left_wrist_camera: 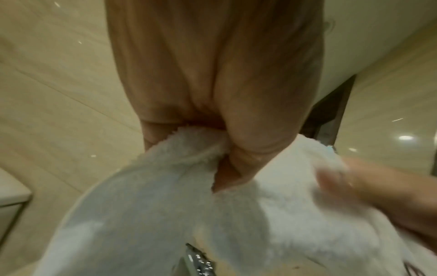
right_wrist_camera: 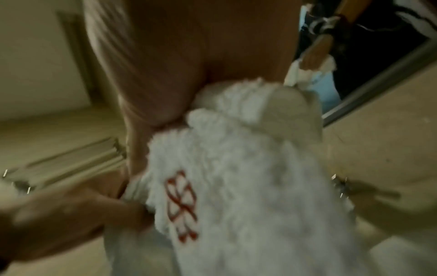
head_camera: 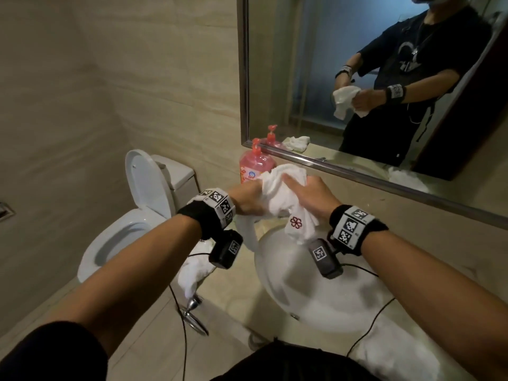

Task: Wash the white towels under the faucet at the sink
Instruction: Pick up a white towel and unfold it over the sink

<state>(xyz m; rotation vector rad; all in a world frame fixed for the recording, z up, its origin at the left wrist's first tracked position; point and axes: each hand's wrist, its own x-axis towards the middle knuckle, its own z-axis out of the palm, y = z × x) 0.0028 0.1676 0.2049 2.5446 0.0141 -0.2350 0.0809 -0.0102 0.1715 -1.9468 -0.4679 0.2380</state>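
Observation:
Both my hands hold one white towel [head_camera: 275, 200] bunched up in the air above the back rim of the white sink basin [head_camera: 316, 287]. It bears a red flower logo [head_camera: 295, 222], and its ends hang down toward the basin. My left hand [head_camera: 251, 198] grips its left part; the left wrist view shows the fingers [left_wrist_camera: 238, 149] curled into the cloth [left_wrist_camera: 153, 205]. On the right part, my right hand [head_camera: 302, 195] clutches the fabric [right_wrist_camera: 236, 168]. The faucet is hidden from me.
A second white towel [head_camera: 192, 270] lies on the beige counter left of the basin, and another [head_camera: 384, 353] at the front right. A pink soap bottle [head_camera: 255, 166] stands by the mirror [head_camera: 357, 64]. A toilet [head_camera: 132, 224] sits to the left. Black cables trail across the counter.

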